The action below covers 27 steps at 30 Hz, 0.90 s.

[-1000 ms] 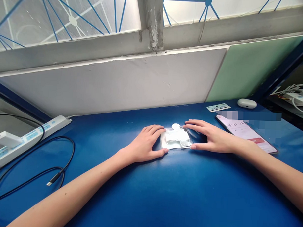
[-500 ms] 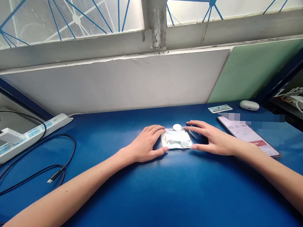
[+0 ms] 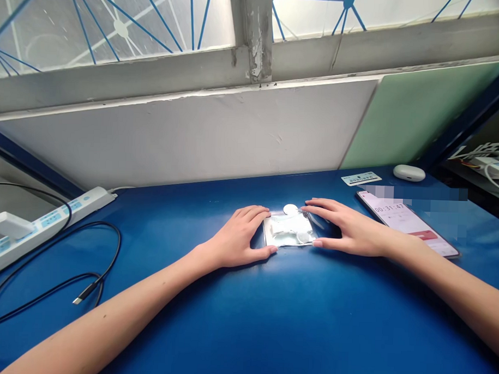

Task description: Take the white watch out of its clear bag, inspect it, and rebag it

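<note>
The packet [image 3: 287,227] looks like glossy plastic, the tabletop [image 3: 302,314] smooth and shiny.

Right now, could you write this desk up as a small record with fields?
Left hand: spread at left edge of shiny packet
Right hand: spread at its right edge
White disc: at the packet's far edge
Smartphone: right, showing 00:31:47
Earbud case: beyond the smartphone
Power strip: left, white plug inserted
Black cable: looped, left

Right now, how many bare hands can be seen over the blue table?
2: the bare left hand at the left side of the shiny, whitish rectangular packet, and the bare right hand at its right.
</note>
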{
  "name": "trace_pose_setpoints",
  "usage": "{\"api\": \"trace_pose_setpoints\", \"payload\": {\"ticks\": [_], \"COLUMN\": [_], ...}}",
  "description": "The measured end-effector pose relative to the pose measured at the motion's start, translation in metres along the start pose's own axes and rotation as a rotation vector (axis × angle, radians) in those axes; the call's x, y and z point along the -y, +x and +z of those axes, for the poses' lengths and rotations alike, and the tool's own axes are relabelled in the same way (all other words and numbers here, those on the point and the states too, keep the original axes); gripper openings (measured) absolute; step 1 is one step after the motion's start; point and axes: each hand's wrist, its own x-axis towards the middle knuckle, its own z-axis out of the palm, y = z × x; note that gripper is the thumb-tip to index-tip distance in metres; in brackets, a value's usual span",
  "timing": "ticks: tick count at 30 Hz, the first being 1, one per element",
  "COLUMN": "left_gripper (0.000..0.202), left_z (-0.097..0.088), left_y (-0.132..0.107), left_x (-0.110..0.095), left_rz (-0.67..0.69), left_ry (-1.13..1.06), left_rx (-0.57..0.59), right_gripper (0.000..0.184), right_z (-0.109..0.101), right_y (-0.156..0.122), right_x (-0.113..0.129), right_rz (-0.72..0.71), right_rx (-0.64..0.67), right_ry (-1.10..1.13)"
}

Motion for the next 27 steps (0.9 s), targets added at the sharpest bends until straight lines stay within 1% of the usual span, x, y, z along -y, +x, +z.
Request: {"api": "trace_pose_setpoints", "payload": {"ticks": [9, 15, 27], "left_gripper": [0.076, 0.076, 0.076], "left_z": [0.0021, 0.0033, 0.0015], "left_y": [-0.0012, -0.0017, -0.0018], "left_x": [0.0022, 0.0031, -0.0003], "left_rz": [-0.026, -0.023, -0.043], "left_ry": [-0.009, -0.028, 0.019], "left_rx": [0.01, -0.007, 0.013], "right_gripper": [0.078, 0.077, 0.079], "right_z": [0.0016, 0.0021, 0.0003], "right_y": [-0.0004, -0.0005, 0.0011], "right_x": [-0.0029, -0.0037, 0.0002], "right_rz": [0.006, -0.003, 0.005], "right_rx": [0.009, 0.008, 0.028], "right_ry": [-0.015, -0.029, -0.042]}}
